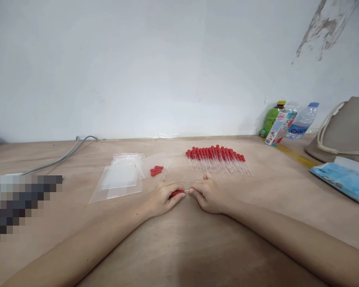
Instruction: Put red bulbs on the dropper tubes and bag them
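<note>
My left hand is closed around a red rubber dropper bulb, its open end pointing right. My right hand pinches a thin clear dropper tube, which meets the mouth of that bulb; how far it sits inside I cannot tell. Just beyond my left hand lie a few loose red bulbs and several bare clear tubes. Past my right hand, a row of droppers with red bulbs is spread out, tubes towards me.
Clear plastic bags lie flat at left, with a grey cable behind them. A green bottle, a carton and a clear water bottle stand back right. A grey hat and a blue packet lie at right.
</note>
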